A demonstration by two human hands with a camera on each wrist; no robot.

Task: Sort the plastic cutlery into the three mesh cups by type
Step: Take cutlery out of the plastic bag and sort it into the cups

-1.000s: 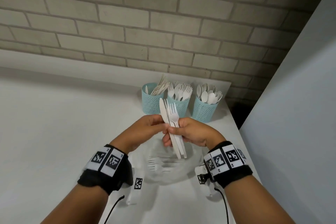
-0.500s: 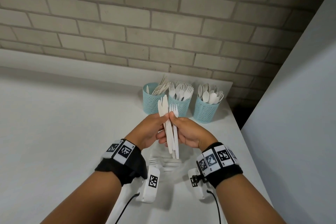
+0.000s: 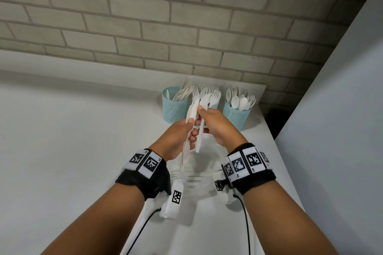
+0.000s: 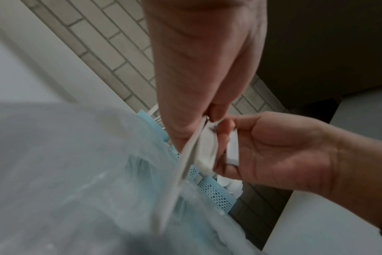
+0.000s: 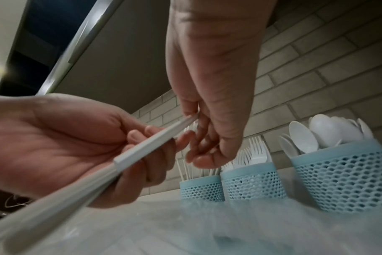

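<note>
My left hand [image 3: 179, 136] grips white knives [image 3: 189, 118] | my right hand [image 3: 215, 124] pinches a fork [image 3: 200, 130] | three mesh cups [image 3: 236, 115] on bench [image 3: 83, 130] behind.

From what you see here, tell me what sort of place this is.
Probably a kitchen or pantry corner, though it could be a staged workspace. A white counter runs along a grey brick wall, and three blue mesh cups at the back hold white plastic cutlery sorted by type.
</note>
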